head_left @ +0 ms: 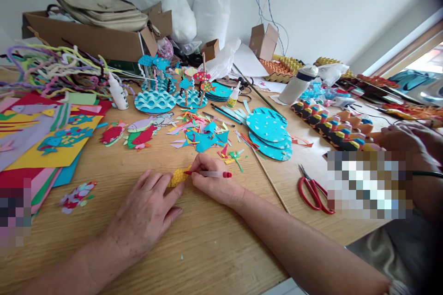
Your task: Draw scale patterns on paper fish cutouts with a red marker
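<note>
A small yellow paper fish (179, 177) with a drawn scale pattern lies on the wooden table. My left hand (147, 200) holds it down, fingers over its left side and thumb along its lower edge. In my right hand (216, 179) is a red pen (211, 174), pinched between thumb and fingers, its tip at the fish's right end. The fingers of my right hand hide part of that end. Behind the hands lie turquoise paper scraps (207, 138) and cut paper fish (141, 132). Small paper pieces (78, 197) form a pile to the left.
Red-handled scissors (313, 191) and a thin stick (272, 182) lie to the right. Turquoise discs (268, 129), a glue bottle (117, 92) and fish models (155, 99) stand farther back. Coloured paper sheets (38, 156) cover the left. Another person's hands (408, 140) are at far right.
</note>
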Tool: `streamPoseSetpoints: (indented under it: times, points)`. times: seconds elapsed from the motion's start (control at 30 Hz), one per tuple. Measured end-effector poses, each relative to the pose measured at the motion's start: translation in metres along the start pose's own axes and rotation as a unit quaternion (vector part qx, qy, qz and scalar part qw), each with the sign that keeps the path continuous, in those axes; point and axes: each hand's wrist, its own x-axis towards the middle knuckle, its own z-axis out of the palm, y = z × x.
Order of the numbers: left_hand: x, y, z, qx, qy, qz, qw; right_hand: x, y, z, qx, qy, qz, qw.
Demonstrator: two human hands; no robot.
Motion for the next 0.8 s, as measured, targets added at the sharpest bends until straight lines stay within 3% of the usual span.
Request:
streamPoseSetpoints:
  times: [0.8]
  points:
    - [0.0002,0.0000,0.0011,0.004,0.018,0.011,1.000,0.0016,0.0012,0.0026,0.000,0.033,0.002,0.999]
